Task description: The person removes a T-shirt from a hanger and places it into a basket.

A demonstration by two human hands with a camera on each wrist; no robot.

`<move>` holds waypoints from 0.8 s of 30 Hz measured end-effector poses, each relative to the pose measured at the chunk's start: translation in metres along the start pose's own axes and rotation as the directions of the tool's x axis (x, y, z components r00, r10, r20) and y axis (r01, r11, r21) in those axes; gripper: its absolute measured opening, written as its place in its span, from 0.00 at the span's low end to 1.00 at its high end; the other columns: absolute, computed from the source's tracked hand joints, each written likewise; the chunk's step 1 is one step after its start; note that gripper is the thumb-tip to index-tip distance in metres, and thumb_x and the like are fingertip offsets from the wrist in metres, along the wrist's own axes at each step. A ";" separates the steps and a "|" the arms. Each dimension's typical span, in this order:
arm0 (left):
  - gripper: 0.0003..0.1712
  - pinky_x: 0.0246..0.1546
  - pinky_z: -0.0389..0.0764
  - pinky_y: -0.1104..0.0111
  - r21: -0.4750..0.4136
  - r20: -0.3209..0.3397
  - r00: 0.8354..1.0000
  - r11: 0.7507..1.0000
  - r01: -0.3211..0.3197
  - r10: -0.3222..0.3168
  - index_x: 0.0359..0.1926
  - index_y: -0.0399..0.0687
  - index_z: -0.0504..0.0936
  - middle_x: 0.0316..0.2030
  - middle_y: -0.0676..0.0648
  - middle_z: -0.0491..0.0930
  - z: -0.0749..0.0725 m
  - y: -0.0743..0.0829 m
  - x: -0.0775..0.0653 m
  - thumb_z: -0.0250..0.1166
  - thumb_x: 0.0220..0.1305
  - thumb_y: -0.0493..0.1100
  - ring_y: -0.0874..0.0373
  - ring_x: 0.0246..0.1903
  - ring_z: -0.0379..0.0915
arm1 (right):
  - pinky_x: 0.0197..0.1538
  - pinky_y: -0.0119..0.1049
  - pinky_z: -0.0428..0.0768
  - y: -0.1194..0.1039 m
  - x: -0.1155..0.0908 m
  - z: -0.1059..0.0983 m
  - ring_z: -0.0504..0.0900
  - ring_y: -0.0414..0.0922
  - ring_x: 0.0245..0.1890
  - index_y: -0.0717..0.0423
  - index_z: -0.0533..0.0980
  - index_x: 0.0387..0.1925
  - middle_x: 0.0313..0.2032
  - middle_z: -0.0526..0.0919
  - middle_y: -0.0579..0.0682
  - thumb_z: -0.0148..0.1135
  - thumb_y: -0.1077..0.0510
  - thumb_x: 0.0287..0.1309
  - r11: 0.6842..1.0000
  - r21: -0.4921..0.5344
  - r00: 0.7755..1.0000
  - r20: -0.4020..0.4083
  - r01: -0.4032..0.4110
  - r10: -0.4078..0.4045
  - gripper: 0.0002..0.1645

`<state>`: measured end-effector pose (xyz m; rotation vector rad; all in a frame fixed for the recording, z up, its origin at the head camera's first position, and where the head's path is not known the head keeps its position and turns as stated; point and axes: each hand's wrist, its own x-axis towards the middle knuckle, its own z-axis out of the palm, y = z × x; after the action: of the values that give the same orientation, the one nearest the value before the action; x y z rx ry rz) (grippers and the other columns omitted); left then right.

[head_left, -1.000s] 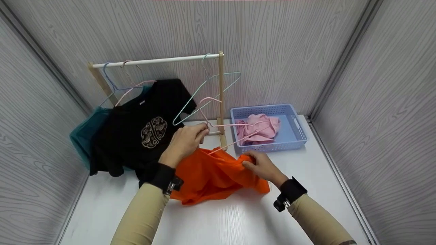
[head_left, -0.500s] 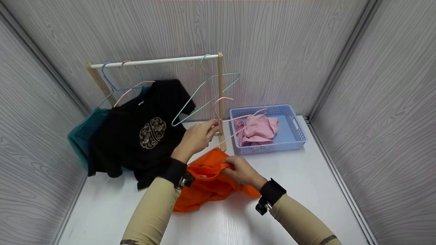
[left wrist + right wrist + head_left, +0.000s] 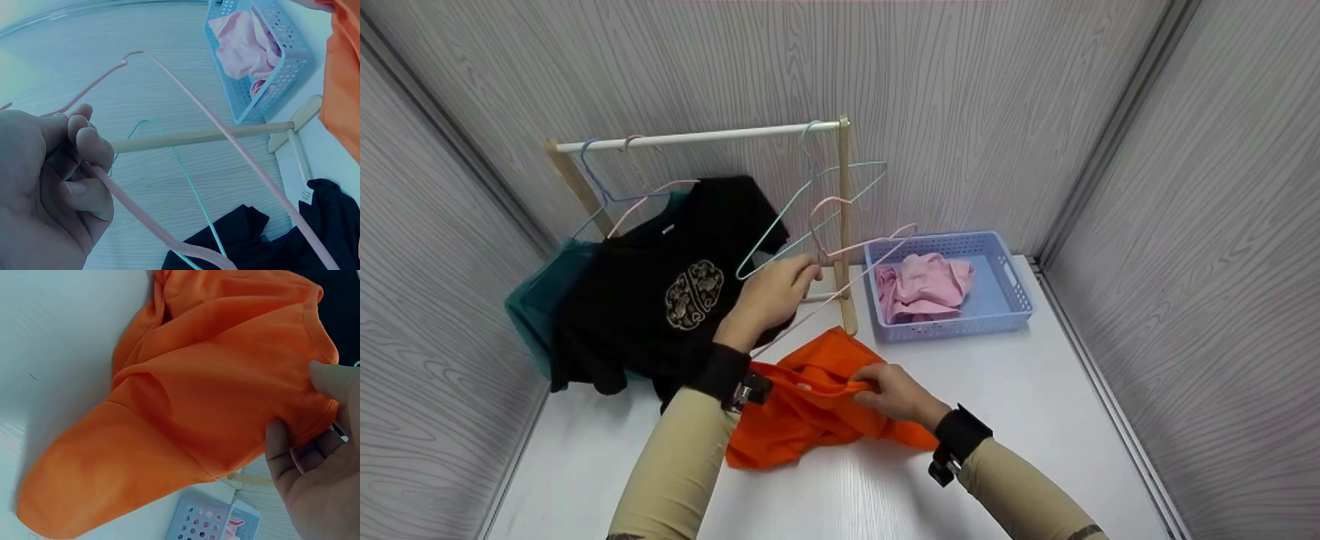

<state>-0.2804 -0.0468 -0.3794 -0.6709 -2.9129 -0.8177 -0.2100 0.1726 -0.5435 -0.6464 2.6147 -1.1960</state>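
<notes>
My left hand (image 3: 772,292) pinches a pink clothes hanger (image 3: 861,246) near the base of its hook. In the left wrist view the thumb and fingers are curled round the pink wire. Below it an orange T-shirt (image 3: 810,424) lies bunched on the white table. My right hand (image 3: 896,394) grips the shirt at its neckline, thumb on one side and fingers on the other, as the right wrist view shows. The hanger's right arm stands above the shirt; its left end runs down by the neckline behind my left wrist, and whether it is inside is hidden.
A rack with a white rail (image 3: 697,136) stands at the back left. On it hang a black T-shirt (image 3: 622,315), a teal garment (image 3: 529,300) and a bare mint-green hanger (image 3: 777,224). A blue basket (image 3: 960,328) with pink cloth (image 3: 930,281) sits back right.
The pink hanger has tilted, its right end rising off the basket and moving left. My right hand has shifted left and down with the neckline, and the shirt has come apart from the hanger's right side.
</notes>
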 end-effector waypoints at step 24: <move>0.16 0.36 0.78 0.45 0.265 -0.192 0.967 0.939 0.218 -0.170 0.37 0.44 0.78 0.40 0.36 0.84 -0.043 -0.033 0.023 0.47 0.74 0.47 0.36 0.37 0.80 | 0.44 0.39 0.79 0.085 -0.077 -0.039 0.81 0.49 0.40 0.60 0.77 0.49 0.41 0.82 0.59 0.60 0.63 0.62 0.985 0.021 0.984 -0.048 -0.172 0.173 0.13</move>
<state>-0.3186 -0.0847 -0.3555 -0.2787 -2.8883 -0.4250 -0.1810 0.2839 -0.5822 -0.3815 2.6343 -1.1944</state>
